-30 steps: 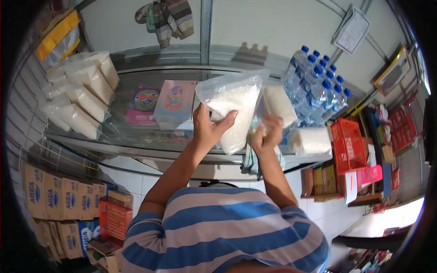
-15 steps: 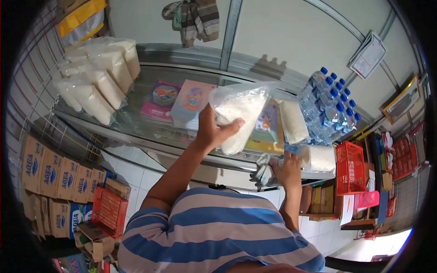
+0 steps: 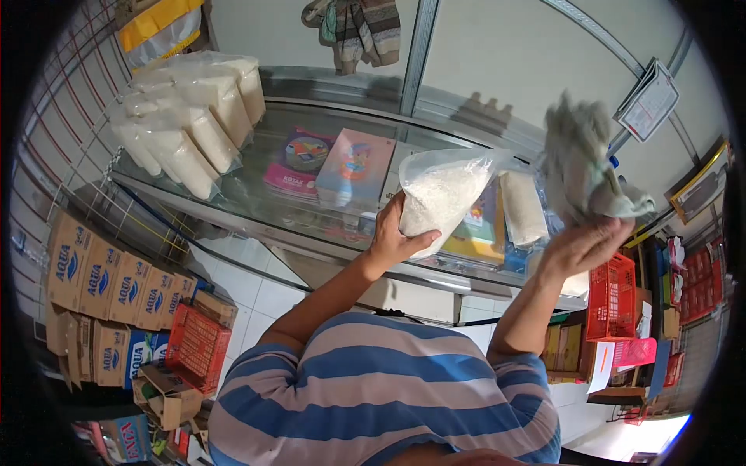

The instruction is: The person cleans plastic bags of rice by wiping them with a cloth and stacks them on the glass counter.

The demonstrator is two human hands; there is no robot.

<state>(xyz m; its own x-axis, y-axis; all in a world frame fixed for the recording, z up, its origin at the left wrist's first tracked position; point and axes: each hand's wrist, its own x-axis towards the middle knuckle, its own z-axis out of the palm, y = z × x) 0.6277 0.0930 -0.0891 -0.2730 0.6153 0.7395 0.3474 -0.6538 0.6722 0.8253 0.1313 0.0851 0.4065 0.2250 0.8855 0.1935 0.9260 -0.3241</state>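
Observation:
My left hand [image 3: 395,235] is closed round the lower side of a clear plastic bag of rice [image 3: 444,194], which tilts above the glass counter [image 3: 233,190]. At the right, my right hand [image 3: 587,247] is raised and grips a crumpled grey cloth [image 3: 579,159], blurred at its top edge. That cloth covers most of the water bottles behind it. Another bag of rice [image 3: 524,208] lies on the counter between my two hands. A further white bag [image 3: 575,284] is partly hidden behind my right wrist.
Several filled bags of rice [image 3: 183,136] stand at the counter's left end. Notebooks [image 3: 353,167] lie in the middle. Aqua cartons [image 3: 101,279] and a red crate [image 3: 198,349] are at lower left, another red crate [image 3: 611,299] at right.
My right hand has lifted the cloth from the counter's front edge, up and to the right. My left hand still holds the bag, now farther right in view. The whole view has shifted slightly.

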